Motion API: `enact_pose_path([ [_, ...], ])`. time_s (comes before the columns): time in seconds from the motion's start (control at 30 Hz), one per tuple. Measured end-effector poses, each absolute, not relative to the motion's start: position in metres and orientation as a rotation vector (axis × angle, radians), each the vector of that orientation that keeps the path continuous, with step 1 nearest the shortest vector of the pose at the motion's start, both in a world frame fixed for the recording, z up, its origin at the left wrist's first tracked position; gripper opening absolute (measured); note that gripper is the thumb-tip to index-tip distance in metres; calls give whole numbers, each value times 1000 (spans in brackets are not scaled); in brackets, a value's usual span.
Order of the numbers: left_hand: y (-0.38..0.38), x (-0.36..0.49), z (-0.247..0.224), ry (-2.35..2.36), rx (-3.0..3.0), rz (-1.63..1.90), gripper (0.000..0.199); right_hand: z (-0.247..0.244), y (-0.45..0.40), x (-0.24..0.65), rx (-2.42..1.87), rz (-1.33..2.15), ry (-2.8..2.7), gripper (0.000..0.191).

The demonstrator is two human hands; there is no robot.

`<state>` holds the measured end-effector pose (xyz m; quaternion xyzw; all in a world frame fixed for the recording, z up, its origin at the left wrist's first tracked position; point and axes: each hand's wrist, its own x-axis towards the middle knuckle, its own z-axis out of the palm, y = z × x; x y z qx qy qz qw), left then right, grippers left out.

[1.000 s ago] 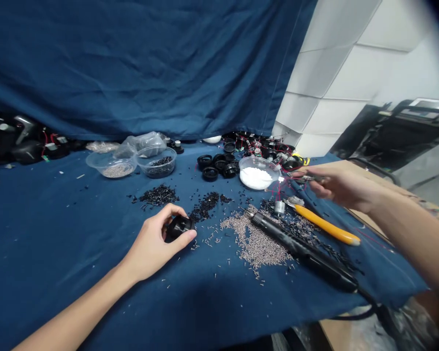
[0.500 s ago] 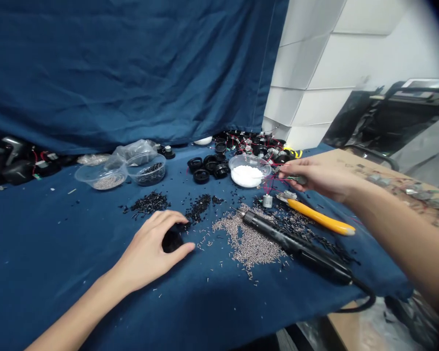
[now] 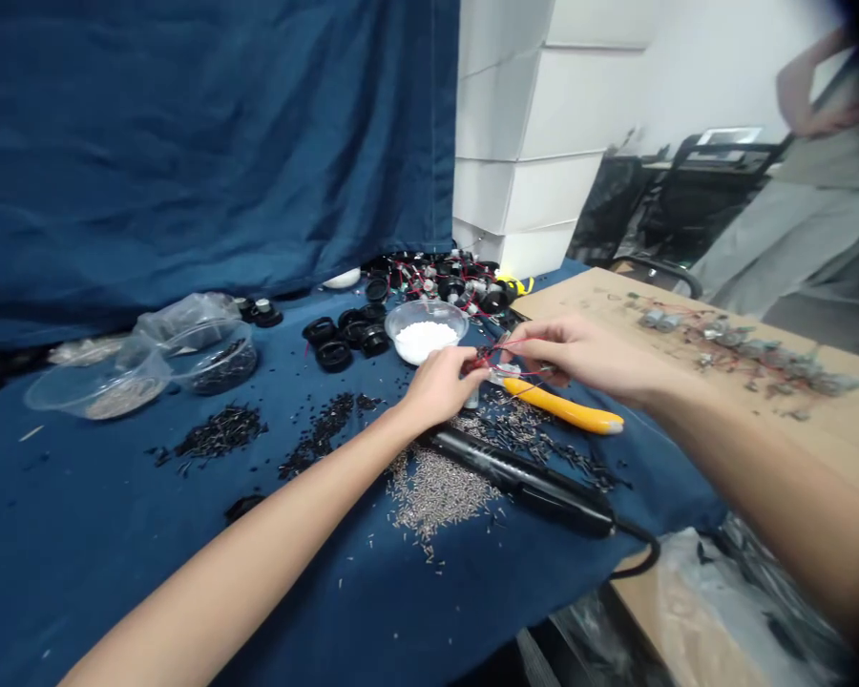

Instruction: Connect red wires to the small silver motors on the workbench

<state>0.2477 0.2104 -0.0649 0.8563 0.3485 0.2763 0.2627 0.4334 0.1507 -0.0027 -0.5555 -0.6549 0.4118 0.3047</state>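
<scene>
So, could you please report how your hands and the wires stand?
Right hand pinching red wires; left hand at them too, grip unclear. Silver cylinder partly hidden by left hand. Yellow-handled tool and black corded tool close by.

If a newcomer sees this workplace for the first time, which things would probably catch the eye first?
Probably the bright orange handle first, lying on the blue-covered table just below the right hand. Close by, that hand and the left hand come together at thin red wires. Then perhaps the black pen-shaped tool, lying beside the scattered heap of small screws at the table's front.
</scene>
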Motion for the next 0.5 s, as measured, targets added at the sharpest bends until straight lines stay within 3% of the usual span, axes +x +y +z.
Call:
enact_pose_path([
  [0.4, 205, 245, -60, 893, 2348, 932, 29, -26, 154, 435, -1503, 168, -1882, 21],
  [0.5, 208, 251, -59, 908, 2379, 944, 28, -26, 148, 427, -1440, 120, -1982, 17],
])
